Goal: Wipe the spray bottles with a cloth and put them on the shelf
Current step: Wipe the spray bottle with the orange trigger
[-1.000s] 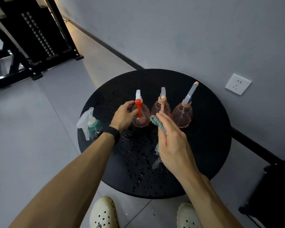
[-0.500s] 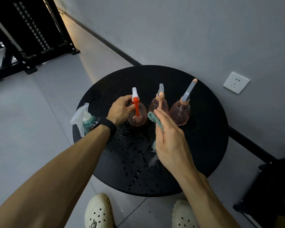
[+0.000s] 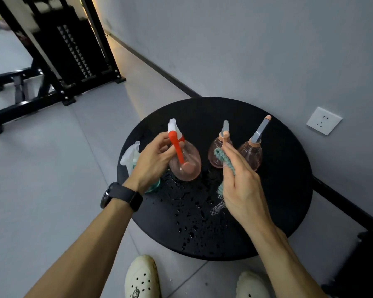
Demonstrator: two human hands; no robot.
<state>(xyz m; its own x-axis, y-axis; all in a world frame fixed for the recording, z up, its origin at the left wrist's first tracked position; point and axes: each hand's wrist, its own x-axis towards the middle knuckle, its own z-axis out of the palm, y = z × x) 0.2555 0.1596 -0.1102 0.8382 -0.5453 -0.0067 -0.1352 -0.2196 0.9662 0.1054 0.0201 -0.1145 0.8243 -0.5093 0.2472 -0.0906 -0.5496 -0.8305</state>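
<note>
A round black desk (image 3: 278,190) stands against a grey wall (image 3: 246,50); water droplets (image 3: 187,214) cover its near surface. A white wall socket (image 3: 323,120) sits to the right of the desk. A black metal frame (image 3: 73,54) stands on the floor (image 3: 41,168), well left of the desk. Two white perforated shoes (image 3: 142,278) rest below the desk.

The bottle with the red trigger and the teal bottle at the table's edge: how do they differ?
The red-trigger bottle is round, clear and pinkish; the teal bottle is blue-green with a white sprayer. The left hand grips the red-trigger bottle near its neck and tilts it, while the teal bottle stands untouched on the table, mostly hidden behind that wrist. Both are trigger spray bottles.
</note>
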